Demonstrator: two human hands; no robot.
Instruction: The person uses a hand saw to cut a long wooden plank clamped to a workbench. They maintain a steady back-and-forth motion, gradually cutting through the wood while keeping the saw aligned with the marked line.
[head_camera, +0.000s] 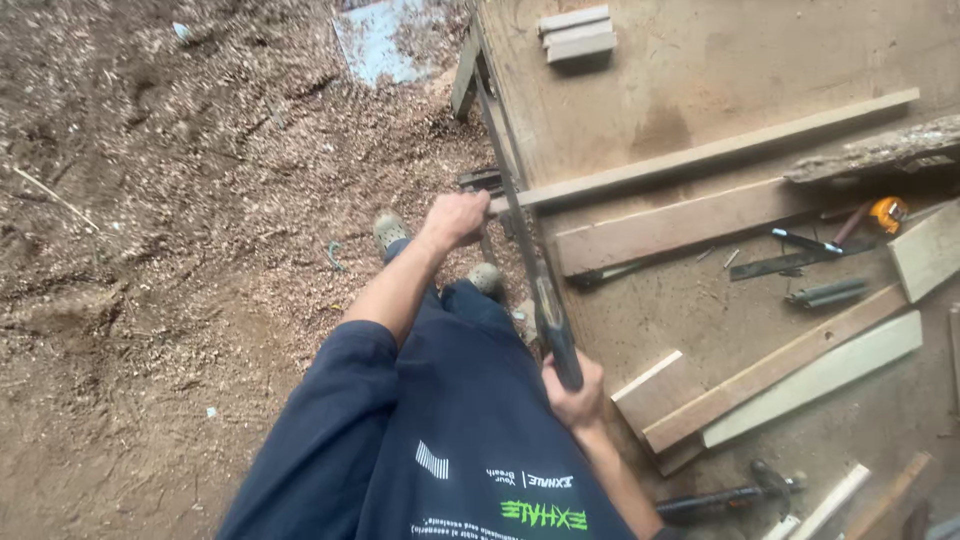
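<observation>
Right hand (572, 392) is wrapped tight round the handsaw (535, 270) handle and left hand (457, 218) clamps the long strip (700, 155) where it overhangs the bench (640, 80) left edge. I'd take long, light strokes, fingers clear of the blade.

A dark navy short-sleeved shirt with white and green printing, navy trousers, and dusty grey shoes (388, 230).

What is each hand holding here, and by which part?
The right hand grips a handsaw by its dark handle. The left hand holds the end of a long wooden strip where it overhangs the workbench edge.
</observation>
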